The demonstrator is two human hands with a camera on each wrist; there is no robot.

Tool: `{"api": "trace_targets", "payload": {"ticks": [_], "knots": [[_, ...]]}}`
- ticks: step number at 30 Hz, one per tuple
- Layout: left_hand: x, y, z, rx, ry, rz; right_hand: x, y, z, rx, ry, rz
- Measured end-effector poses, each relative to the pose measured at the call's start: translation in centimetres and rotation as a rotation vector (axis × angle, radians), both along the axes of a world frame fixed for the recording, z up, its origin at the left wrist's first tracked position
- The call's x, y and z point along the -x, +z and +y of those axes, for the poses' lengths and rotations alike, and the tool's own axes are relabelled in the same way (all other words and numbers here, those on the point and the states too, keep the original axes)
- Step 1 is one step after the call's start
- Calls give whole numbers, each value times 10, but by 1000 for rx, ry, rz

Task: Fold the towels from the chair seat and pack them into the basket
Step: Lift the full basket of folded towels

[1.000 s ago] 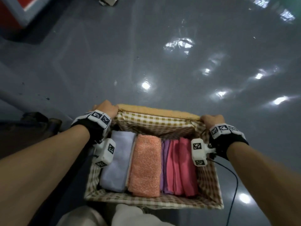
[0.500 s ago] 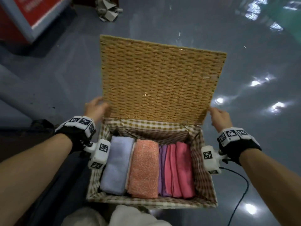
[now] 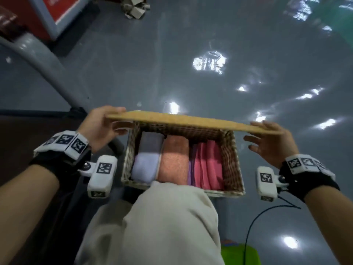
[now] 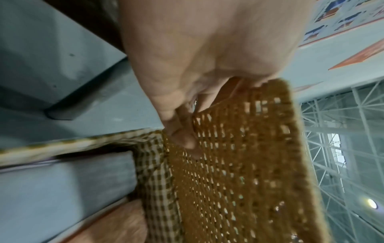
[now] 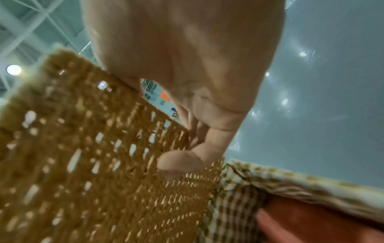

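The wicker basket [image 3: 236,169] with checked lining holds folded towels side by side: a pale blue towel [image 3: 147,159], an orange towel [image 3: 174,161] and pink towels [image 3: 209,165]. Its woven lid [image 3: 181,120] hangs nearly level over the far half of the basket. My left hand [image 3: 107,123] grips the lid's left edge, thumb under it in the left wrist view [image 4: 187,139]. My right hand [image 3: 267,138] pinches the right edge of the lid [image 5: 93,164]. The blue towel [image 4: 72,189] and a pink towel [image 5: 311,218] lie below the lid [image 4: 249,164].
My knee in light trousers [image 3: 168,217] covers the basket's near rim. A dark chair seat [image 3: 28,131] and a grey tube frame [image 3: 47,60] are to the left. A black cable [image 3: 254,220] and a green object [image 3: 240,253] lie lower right on the glossy grey floor.
The lid was lifted from behind the basket, stood upright, and has now swung toward me to nearly level. Both hands moved up and stayed on its side edges.
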State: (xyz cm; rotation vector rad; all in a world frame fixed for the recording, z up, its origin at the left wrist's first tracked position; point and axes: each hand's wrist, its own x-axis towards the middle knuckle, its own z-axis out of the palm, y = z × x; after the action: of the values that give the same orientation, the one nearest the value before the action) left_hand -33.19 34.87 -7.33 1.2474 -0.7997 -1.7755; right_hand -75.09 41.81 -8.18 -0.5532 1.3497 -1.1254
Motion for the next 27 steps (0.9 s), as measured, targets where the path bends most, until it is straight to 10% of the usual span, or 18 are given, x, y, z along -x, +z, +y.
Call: {"api": "trace_targets", "payload": {"ticks": [14,27], "knots": [[0,-77,48,216,-341,-1124,-5,-79,61,-120,133,853],[13,-101,49,92,-397,-1070,-40,-89,48,-419,408,1285]]}}
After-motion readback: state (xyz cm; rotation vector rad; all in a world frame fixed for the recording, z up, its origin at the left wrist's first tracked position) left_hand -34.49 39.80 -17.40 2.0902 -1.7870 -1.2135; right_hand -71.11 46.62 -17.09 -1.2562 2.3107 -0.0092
